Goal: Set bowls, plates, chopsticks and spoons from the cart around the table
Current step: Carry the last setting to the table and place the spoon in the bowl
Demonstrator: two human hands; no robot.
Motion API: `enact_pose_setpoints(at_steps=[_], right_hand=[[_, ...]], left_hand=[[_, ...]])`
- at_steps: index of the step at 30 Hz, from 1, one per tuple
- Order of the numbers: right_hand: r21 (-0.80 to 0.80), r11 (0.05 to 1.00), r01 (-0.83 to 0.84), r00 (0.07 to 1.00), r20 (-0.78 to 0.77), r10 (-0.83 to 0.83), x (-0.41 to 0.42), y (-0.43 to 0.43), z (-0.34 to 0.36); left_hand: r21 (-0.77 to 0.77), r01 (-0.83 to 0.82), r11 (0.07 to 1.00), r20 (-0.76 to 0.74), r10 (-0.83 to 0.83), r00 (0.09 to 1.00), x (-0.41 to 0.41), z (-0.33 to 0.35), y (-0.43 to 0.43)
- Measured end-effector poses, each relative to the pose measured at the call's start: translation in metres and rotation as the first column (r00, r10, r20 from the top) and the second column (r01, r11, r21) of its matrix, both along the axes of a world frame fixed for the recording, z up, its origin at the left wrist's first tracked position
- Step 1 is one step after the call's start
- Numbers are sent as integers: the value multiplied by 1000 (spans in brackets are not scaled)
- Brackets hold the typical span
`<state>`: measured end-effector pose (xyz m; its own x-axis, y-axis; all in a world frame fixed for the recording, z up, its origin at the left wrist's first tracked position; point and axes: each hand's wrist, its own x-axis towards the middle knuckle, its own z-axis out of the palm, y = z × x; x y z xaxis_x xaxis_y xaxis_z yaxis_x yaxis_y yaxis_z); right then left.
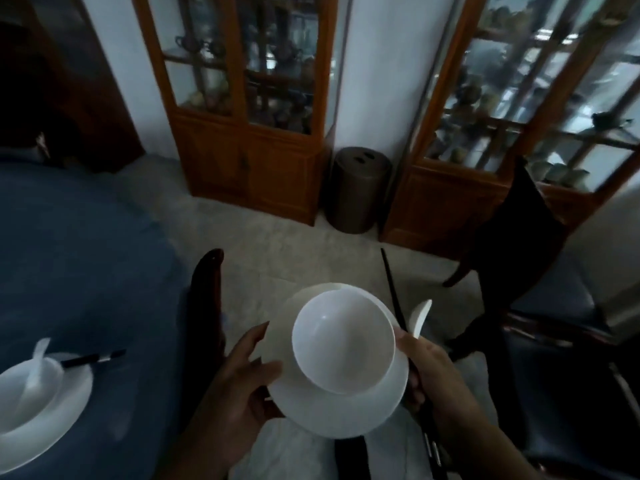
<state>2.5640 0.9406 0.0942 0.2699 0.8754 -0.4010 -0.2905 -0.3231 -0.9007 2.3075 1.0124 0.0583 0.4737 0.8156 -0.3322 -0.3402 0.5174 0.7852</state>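
I carry a white bowl [343,341] standing on a white plate [346,410] in front of me. My left hand [239,372] holds the plate at its left rim, thumb on top. My right hand [429,375] steadies the plate's right rim while gripping black chopsticks [391,285] and a white spoon [420,317], which stick up past the bowl. On the blue-clothed table [86,254] at left lies a finished setting: a plate [52,424], a bowl [24,393] with a spoon [36,365] in it, and chopsticks [93,358].
A dark wooden chair back [207,306] stands between me and the table. Another dark chair [540,282] is on the right. Two glass-fronted wooden cabinets [249,98] line the far wall, a brown bin [360,188] between them. Pale floor lies ahead.
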Motion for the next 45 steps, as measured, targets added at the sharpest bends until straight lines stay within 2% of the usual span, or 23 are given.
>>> enact_pose_setpoints(at_steps=[6,9,13,19,25,32,40,43,45], right_hand=[[-6,972,-235,972,-12,235,64,161,19],[7,929,-370,929,-9,370,70,241,23],[-24,883,-469,883,-47,468,51,347,13],[-71,864,-499,866,-76,494,-4,521,5],[-45,840,-541,839,43,543,-60,680,40],[-86,757,-648,761,-21,649,-141,842,42],[-82,621,-779,623,10,782,-254,1056,14],[-72,538,-840,539,4,842,-311,1135,17],[-59,480,-875,481,12,877,-348,1178,22]], left_hand=[[-27,-214,976,40,215,976,52,20,101],[4,-300,954,57,299,953,57,26,147],[13,-432,902,26,432,901,49,25,219],[55,-510,859,-3,511,860,6,10,371],[33,-578,815,20,578,816,-43,23,514],[66,-639,766,29,639,769,-115,33,648],[82,-756,649,-21,760,650,-202,10,818],[82,-805,588,12,807,591,-241,15,877],[81,-839,537,-28,843,537,-267,21,906]])
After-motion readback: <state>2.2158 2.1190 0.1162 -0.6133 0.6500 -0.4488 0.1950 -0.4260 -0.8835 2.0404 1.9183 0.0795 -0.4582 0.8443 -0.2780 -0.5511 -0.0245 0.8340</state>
